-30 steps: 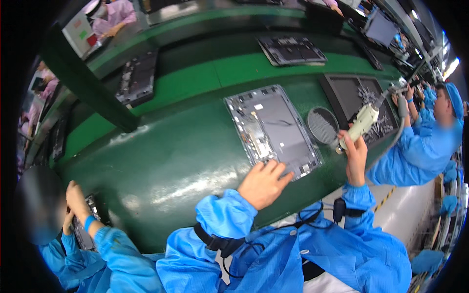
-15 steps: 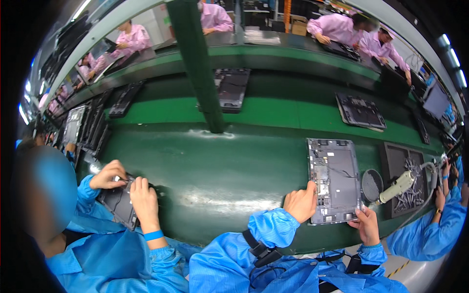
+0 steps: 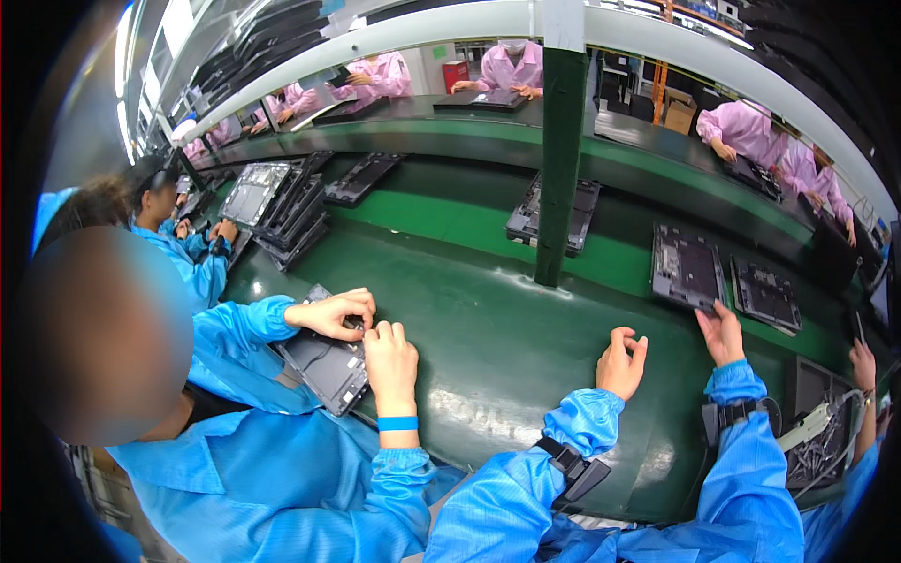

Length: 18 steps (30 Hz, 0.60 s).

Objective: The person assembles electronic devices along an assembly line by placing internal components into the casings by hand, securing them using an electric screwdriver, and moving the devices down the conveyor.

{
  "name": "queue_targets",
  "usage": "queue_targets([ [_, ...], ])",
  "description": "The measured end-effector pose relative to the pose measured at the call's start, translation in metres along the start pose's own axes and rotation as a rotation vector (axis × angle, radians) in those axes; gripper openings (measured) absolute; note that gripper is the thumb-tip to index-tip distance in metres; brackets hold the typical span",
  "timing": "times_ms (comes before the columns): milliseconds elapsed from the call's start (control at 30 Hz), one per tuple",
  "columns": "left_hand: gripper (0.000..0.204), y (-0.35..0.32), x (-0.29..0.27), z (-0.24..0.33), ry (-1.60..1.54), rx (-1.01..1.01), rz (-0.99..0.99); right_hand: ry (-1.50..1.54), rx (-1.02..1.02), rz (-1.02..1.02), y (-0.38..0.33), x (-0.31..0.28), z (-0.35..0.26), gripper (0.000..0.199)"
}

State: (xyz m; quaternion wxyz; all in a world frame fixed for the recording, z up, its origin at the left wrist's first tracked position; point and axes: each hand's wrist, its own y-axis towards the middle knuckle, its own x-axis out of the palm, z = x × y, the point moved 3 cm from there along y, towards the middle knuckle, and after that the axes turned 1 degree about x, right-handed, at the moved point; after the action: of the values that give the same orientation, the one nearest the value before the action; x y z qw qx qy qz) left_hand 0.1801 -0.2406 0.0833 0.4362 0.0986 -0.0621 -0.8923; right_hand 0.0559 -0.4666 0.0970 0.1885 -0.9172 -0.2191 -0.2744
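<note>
- Here the dark rectangular open-backed panel (image 3: 688,266) lies flat on the green belt (image 3: 488,328), long axis running away from the person.
- Right hand (image 3: 721,333) touches its near edge, fingers spread; left hand (image 3: 621,363) hovers apart, loosely curled, empty.

Both forearms enter from the lower edge, clad in blue sleeves, each with a dark strap at the wrist. The left forearm rises from the lower centre, its sleeve cuff gathered just below the wrist. The left hand (image 3: 621,362) is loosely curled, fingers bent inward toward the palm, thumb raised beside them; it grips nothing. The right forearm rises further to the right and reaches farther forward. The right hand (image 3: 722,333) is extended palm down, fingers spread and pointing away from the body, with nothing enclosed in them. The two hands are apart, the right one ahead of the left.
</note>
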Motion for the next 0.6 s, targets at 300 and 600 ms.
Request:
queue_targets([
  [300, 0.022, -0.001, 0.017, -0.001, 0.074, 0.078, -0.169, -0.44, 0.016, -0.127, -0.096, -0.009, 0.006, 0.033],
  [600, 0.024, 0.044, 0.094, 0.038, 0.364, 0.291, -0.388, -0.561, -0.274, 0.002, -0.117, -0.02, 0.006, 0.018],
])
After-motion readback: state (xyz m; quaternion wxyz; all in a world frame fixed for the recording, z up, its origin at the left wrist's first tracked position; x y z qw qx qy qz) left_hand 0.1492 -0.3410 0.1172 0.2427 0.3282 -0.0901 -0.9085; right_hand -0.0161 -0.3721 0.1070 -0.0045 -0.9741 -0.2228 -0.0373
